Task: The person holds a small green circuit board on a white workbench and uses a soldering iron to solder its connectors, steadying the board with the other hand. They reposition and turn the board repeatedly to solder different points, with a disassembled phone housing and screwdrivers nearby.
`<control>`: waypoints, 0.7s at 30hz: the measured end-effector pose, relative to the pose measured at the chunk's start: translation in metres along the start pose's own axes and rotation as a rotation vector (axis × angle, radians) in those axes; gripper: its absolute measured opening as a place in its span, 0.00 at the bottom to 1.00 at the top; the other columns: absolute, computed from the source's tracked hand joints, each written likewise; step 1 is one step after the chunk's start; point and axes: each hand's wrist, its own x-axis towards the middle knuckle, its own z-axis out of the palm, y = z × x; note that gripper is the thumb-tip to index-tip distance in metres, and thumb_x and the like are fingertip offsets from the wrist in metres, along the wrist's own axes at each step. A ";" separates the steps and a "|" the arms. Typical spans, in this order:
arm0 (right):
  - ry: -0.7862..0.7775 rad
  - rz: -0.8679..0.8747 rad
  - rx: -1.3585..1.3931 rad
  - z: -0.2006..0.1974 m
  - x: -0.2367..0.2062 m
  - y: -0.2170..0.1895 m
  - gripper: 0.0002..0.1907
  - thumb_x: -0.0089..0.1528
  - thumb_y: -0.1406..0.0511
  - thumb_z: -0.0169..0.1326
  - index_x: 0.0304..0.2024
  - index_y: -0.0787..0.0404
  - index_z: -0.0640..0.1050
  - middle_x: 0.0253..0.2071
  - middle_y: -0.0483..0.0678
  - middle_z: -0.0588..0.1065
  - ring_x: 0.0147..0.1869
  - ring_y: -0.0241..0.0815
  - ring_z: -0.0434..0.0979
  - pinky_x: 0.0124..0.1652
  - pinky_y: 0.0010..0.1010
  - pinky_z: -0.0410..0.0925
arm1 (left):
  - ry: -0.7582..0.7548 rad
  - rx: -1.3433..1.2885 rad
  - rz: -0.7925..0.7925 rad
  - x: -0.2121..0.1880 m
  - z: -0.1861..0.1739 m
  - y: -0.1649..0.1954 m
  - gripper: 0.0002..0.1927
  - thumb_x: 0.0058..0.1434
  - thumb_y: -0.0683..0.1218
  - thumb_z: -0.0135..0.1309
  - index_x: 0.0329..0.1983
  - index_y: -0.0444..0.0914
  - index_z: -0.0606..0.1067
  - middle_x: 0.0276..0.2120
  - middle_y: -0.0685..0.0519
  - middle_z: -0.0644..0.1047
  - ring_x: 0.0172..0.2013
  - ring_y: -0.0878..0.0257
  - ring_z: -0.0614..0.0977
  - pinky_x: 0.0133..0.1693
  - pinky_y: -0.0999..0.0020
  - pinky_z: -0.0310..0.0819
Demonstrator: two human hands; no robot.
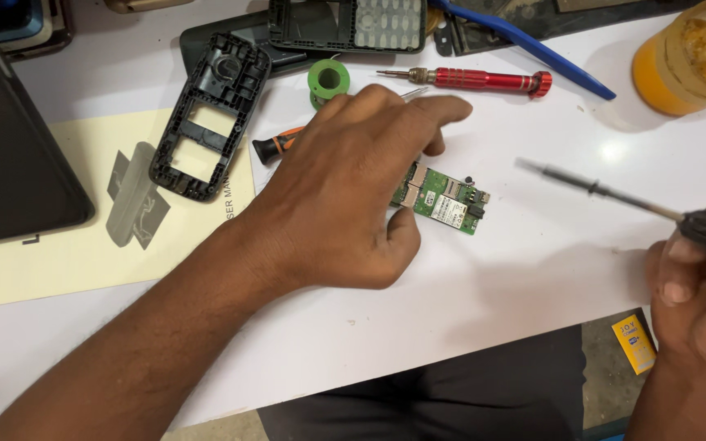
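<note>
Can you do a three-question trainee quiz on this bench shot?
1. True or false: the left hand rests on the green circuit board.
2. What does the right hand hold?
A. red screwdriver
B. soldering iron
C. solder spool
3. What lies between the black phone frame and the red screwdriver?

Key
1. True.
2. B: the soldering iron, tip towards the board but short of it.
3. The green solder spool.
</note>
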 end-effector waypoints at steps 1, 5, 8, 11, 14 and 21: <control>-0.027 0.005 0.013 -0.001 0.001 -0.001 0.14 0.81 0.63 0.50 0.43 0.65 0.68 0.32 0.49 0.69 0.26 0.35 0.61 0.28 0.26 0.56 | -0.013 0.005 0.017 0.001 0.001 0.000 0.39 0.43 0.35 0.55 0.64 0.34 0.64 0.40 0.49 0.77 0.46 0.54 0.77 0.49 0.50 0.68; -0.100 0.023 0.072 0.004 0.006 -0.010 0.06 0.77 0.66 0.52 0.49 0.63 0.71 0.34 0.49 0.72 0.28 0.35 0.68 0.29 0.26 0.61 | -0.062 0.081 -0.053 0.003 0.003 0.003 0.38 0.51 0.37 0.59 0.68 0.36 0.64 0.42 0.51 0.78 0.44 0.57 0.78 0.48 0.53 0.71; -0.070 0.007 0.015 0.014 0.003 -0.014 0.07 0.78 0.64 0.50 0.53 0.62 0.70 0.34 0.49 0.72 0.28 0.36 0.68 0.29 0.28 0.62 | -0.028 0.061 -0.038 0.005 0.004 0.007 0.36 0.56 0.42 0.64 0.66 0.35 0.64 0.44 0.47 0.77 0.43 0.54 0.79 0.46 0.55 0.73; -0.063 -0.019 -0.027 0.020 0.000 -0.016 0.09 0.78 0.62 0.49 0.52 0.62 0.69 0.34 0.51 0.73 0.26 0.38 0.68 0.28 0.30 0.63 | 0.028 -0.020 -0.011 0.004 0.006 0.011 0.32 0.60 0.45 0.64 0.64 0.33 0.64 0.46 0.44 0.77 0.43 0.53 0.82 0.43 0.56 0.76; -0.052 -0.046 -0.066 0.022 -0.003 -0.017 0.10 0.77 0.62 0.47 0.51 0.64 0.68 0.34 0.51 0.71 0.27 0.40 0.67 0.28 0.30 0.61 | 0.042 -0.135 -0.054 0.003 0.006 0.013 0.24 0.66 0.41 0.58 0.62 0.34 0.65 0.48 0.45 0.78 0.44 0.56 0.85 0.41 0.62 0.79; -0.115 -0.054 -0.117 0.020 -0.004 -0.018 0.09 0.78 0.63 0.47 0.53 0.63 0.70 0.35 0.50 0.70 0.29 0.37 0.67 0.30 0.27 0.62 | -0.092 -0.287 -0.270 0.009 0.001 0.012 0.24 0.56 0.34 0.47 0.58 0.36 0.71 0.36 0.50 0.82 0.31 0.62 0.84 0.33 0.66 0.77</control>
